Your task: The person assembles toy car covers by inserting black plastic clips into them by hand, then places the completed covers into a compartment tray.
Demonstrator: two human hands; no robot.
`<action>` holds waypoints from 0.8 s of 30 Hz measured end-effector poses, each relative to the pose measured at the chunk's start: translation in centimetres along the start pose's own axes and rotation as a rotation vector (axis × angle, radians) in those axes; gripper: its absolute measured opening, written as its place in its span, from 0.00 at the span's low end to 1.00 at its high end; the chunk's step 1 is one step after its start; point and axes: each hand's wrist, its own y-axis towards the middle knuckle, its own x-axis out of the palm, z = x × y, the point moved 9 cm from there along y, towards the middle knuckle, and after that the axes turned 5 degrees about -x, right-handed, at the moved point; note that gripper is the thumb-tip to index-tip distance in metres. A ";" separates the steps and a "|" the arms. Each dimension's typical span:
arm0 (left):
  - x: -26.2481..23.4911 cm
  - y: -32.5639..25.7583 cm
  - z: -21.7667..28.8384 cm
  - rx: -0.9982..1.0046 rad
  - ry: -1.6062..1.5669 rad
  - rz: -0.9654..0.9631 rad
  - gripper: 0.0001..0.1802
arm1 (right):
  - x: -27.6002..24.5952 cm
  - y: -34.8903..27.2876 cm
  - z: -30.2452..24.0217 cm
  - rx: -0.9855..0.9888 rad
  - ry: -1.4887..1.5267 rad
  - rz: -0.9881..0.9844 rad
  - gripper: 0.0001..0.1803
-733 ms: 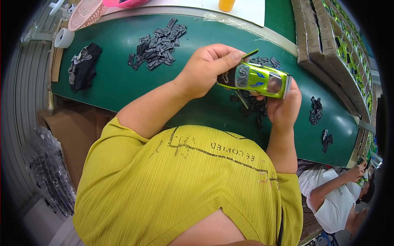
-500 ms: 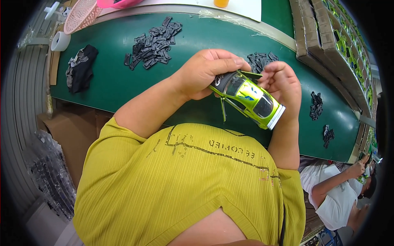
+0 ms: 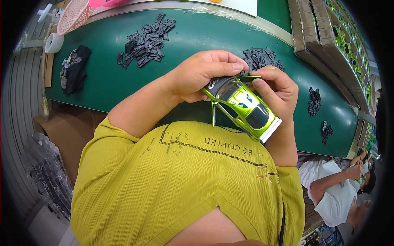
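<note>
A lime-green toy car (image 3: 242,100) with a dark hood, blue-and-white roof marks and a white rear edge is held above the table edge. My left hand (image 3: 199,76) is closed round its front end, the thumb lying along the far side. Both side doors stand out from the body. At the far door (image 3: 248,77), the thumb and forefinger of my right hand (image 3: 281,88) are pinched on its outer end. Whether a small part is also between those fingers is hidden.
Piles of black plastic parts (image 3: 148,41) lie on the green table (image 3: 201,33), one pile (image 3: 262,57) just beyond my hands. A dark cloth (image 3: 76,69) rests at left. Cardboard trays (image 3: 318,41) of green cars stand at right. A co-worker (image 3: 334,190) sits at lower right.
My right hand has moved in from beside the far door and its fingers have closed on the door's end. The car has shifted slightly left and turned a little.
</note>
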 end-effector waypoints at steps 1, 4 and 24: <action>0.0 0.0 0.0 0.000 0.000 -0.003 0.18 | 0.1 0.0 0.1 0.000 -0.003 0.001 0.08; -0.1 0.0 0.0 -0.004 -0.011 -0.004 0.18 | -0.1 -0.2 0.3 0.001 0.013 0.034 0.08; -0.2 -0.2 -0.6 -0.055 0.058 0.059 0.16 | 0.8 0.1 0.1 -0.030 -0.129 -0.022 0.06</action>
